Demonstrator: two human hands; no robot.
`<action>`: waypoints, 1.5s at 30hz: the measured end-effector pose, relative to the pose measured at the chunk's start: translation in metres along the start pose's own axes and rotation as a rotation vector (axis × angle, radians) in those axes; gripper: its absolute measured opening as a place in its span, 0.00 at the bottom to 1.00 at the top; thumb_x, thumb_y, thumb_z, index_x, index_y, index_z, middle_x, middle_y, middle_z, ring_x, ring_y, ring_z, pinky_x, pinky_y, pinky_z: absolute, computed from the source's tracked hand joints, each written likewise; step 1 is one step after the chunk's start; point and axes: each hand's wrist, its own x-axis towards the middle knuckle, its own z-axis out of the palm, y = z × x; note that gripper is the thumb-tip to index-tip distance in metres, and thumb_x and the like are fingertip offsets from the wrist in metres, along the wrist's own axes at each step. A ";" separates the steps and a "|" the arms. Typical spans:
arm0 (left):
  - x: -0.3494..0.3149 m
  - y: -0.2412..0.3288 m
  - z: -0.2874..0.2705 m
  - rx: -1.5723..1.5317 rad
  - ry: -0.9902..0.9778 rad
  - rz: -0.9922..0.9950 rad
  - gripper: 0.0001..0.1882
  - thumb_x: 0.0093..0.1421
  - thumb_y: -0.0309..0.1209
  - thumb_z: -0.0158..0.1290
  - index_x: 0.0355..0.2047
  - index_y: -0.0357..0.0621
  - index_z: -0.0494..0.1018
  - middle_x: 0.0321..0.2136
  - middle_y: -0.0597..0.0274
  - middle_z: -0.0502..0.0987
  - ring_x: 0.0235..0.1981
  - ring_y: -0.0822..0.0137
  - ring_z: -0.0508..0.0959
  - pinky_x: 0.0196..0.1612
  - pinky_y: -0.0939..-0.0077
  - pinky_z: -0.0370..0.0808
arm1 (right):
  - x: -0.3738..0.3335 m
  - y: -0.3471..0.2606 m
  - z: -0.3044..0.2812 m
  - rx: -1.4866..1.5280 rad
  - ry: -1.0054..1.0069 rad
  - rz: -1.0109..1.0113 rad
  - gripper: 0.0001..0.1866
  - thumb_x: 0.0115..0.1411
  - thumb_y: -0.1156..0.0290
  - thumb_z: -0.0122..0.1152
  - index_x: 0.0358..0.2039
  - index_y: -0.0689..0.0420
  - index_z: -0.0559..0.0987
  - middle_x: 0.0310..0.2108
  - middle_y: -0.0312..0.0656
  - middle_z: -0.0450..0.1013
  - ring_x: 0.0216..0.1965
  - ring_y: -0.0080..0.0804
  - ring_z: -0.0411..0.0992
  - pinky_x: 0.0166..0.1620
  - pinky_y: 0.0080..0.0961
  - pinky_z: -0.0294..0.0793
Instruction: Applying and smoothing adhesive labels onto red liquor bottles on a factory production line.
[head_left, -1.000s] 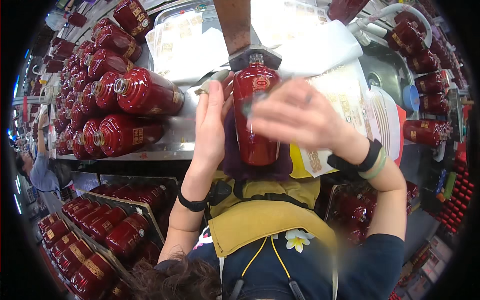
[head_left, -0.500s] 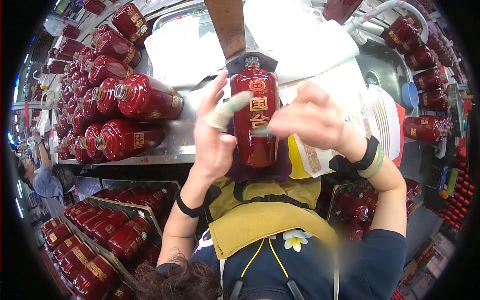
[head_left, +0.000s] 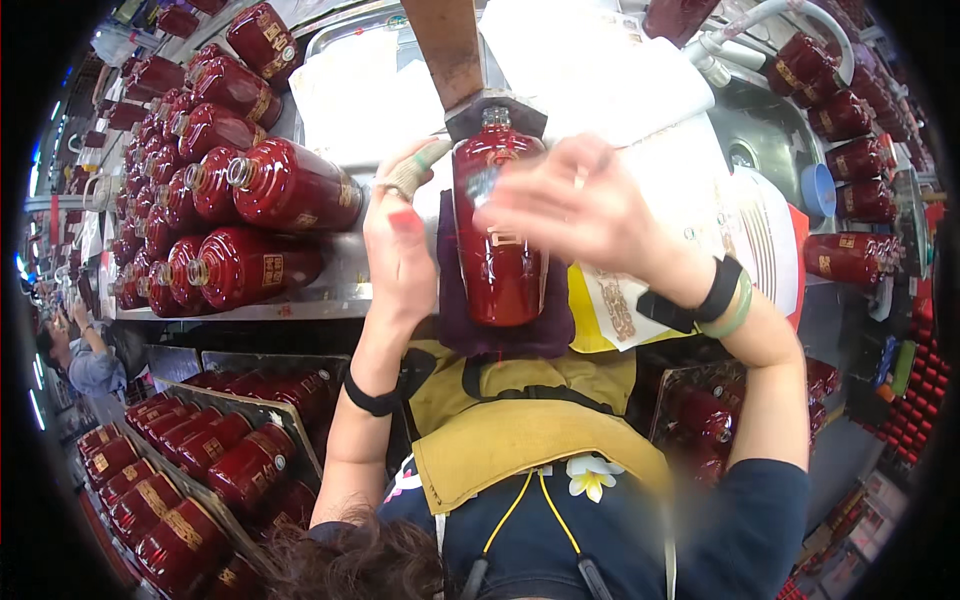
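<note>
A dark red glass bottle (head_left: 500, 270) with gold lettering lies on a purple cloth (head_left: 462, 320), its clear neck at a grey angled metal rest. My left hand (head_left: 402, 250) is beside the bottle's left side, thumb and fingers apart, holding nothing; a beige knitted cover and a green tip are on one finger. Over the bottle's upper front, my right hand (head_left: 580, 205) is smeared by motion. A small pale, shiny patch shows at its fingertips; I cannot make out what it is. The hand hides part of the lettering.
Several red bottles (head_left: 290, 190) lie stacked on the metal table at left, with crates of bottles (head_left: 215, 450) below. White sheets (head_left: 600, 90) cover the table behind the rest. At right are a sink (head_left: 770, 125), a blue cup (head_left: 818, 190) and more bottles (head_left: 850, 257).
My right hand has moved up and left across the bottle's front. My left hand has drawn back from the front to the bottle's left side. The bottle has shifted slightly left.
</note>
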 end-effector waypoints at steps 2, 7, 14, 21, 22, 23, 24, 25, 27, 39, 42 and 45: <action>-0.012 -0.001 0.000 -0.034 0.042 -0.108 0.54 0.68 0.72 0.21 0.65 0.31 0.66 0.60 0.48 0.71 0.62 0.56 0.72 0.65 0.56 0.66 | 0.006 -0.029 -0.011 0.215 -0.121 -0.100 0.09 0.51 0.68 0.62 0.35 0.49 0.81 0.29 0.30 0.71 0.33 0.33 0.70 0.40 0.28 0.73; -0.025 0.008 0.003 -0.143 0.109 -0.175 0.55 0.67 0.74 0.20 0.66 0.32 0.64 0.61 0.49 0.71 0.63 0.55 0.71 0.65 0.58 0.66 | 0.025 0.016 0.013 0.004 0.049 0.208 0.11 0.52 0.65 0.63 0.36 0.52 0.80 0.32 0.33 0.73 0.34 0.31 0.72 0.39 0.30 0.71; -0.032 0.007 0.007 -0.147 0.165 -0.196 0.58 0.64 0.76 0.18 0.66 0.34 0.64 0.63 0.49 0.70 0.62 0.55 0.71 0.64 0.57 0.66 | -0.008 -0.049 -0.008 0.201 -0.027 -0.069 0.07 0.55 0.70 0.63 0.37 0.49 0.81 0.37 0.30 0.75 0.35 0.29 0.70 0.43 0.29 0.75; -0.030 0.009 0.011 -0.197 0.081 -0.148 0.53 0.67 0.73 0.21 0.68 0.36 0.61 0.66 0.49 0.67 0.65 0.55 0.69 0.67 0.58 0.64 | -0.075 0.073 -0.089 0.045 0.026 0.873 0.18 0.65 0.66 0.61 0.52 0.60 0.72 0.41 0.43 0.72 0.42 0.28 0.71 0.48 0.28 0.72; -0.030 0.009 0.011 -0.189 0.084 -0.147 0.53 0.67 0.73 0.21 0.68 0.36 0.61 0.65 0.49 0.67 0.65 0.55 0.69 0.67 0.58 0.64 | -0.092 0.092 -0.101 -0.020 0.058 0.981 0.23 0.63 0.55 0.67 0.46 0.61 0.73 0.36 0.41 0.72 0.39 0.25 0.70 0.44 0.27 0.72; -0.029 0.010 0.011 -0.190 0.085 -0.147 0.53 0.67 0.73 0.21 0.68 0.36 0.61 0.65 0.49 0.67 0.65 0.55 0.69 0.67 0.58 0.64 | -0.095 0.103 -0.119 -0.135 -0.104 1.068 0.26 0.59 0.52 0.72 0.37 0.62 0.73 0.30 0.39 0.72 0.32 0.23 0.69 0.37 0.26 0.71; -0.027 0.012 0.012 -0.175 0.096 -0.155 0.54 0.67 0.73 0.20 0.67 0.35 0.63 0.64 0.49 0.68 0.64 0.55 0.70 0.66 0.57 0.65 | -0.115 0.117 -0.129 -0.150 -0.186 1.129 0.25 0.56 0.54 0.76 0.29 0.60 0.71 0.25 0.36 0.71 0.25 0.23 0.66 0.30 0.28 0.69; -0.026 0.014 0.013 -0.153 0.113 -0.168 0.55 0.67 0.73 0.18 0.66 0.33 0.64 0.63 0.49 0.69 0.62 0.54 0.72 0.66 0.57 0.66 | -0.128 0.127 -0.133 -0.154 -0.186 1.126 0.25 0.56 0.54 0.76 0.29 0.60 0.71 0.25 0.36 0.71 0.25 0.23 0.66 0.30 0.28 0.69; -0.027 0.009 0.011 -0.170 0.142 -0.184 0.54 0.68 0.72 0.18 0.66 0.33 0.64 0.63 0.48 0.69 0.62 0.54 0.72 0.66 0.58 0.66 | -0.139 0.141 -0.130 -0.083 -0.491 1.374 0.24 0.54 0.58 0.78 0.24 0.59 0.70 0.24 0.35 0.71 0.22 0.23 0.64 0.27 0.28 0.68; -0.023 0.019 0.018 -0.136 0.156 -0.169 0.50 0.71 0.68 0.20 0.66 0.32 0.63 0.61 0.45 0.71 0.62 0.55 0.72 0.67 0.57 0.65 | -0.172 0.183 -0.069 -0.176 -0.447 1.382 0.48 0.38 0.39 0.81 0.42 0.74 0.80 0.43 0.63 0.79 0.48 0.52 0.79 0.53 0.38 0.77; -0.023 0.018 0.018 -0.126 0.157 -0.170 0.50 0.71 0.68 0.20 0.66 0.32 0.63 0.61 0.45 0.71 0.62 0.55 0.72 0.67 0.57 0.66 | -0.177 0.199 -0.079 -0.109 -0.523 1.449 0.51 0.39 0.38 0.80 0.47 0.77 0.79 0.49 0.65 0.77 0.54 0.54 0.77 0.57 0.37 0.75; -0.025 0.012 0.015 -0.163 0.126 -0.148 0.45 0.73 0.66 0.23 0.67 0.38 0.63 0.64 0.49 0.68 0.64 0.54 0.70 0.66 0.56 0.66 | -0.180 0.217 -0.094 0.086 -0.666 1.474 0.51 0.45 0.40 0.78 0.51 0.78 0.77 0.45 0.58 0.78 0.46 0.43 0.78 0.47 0.33 0.76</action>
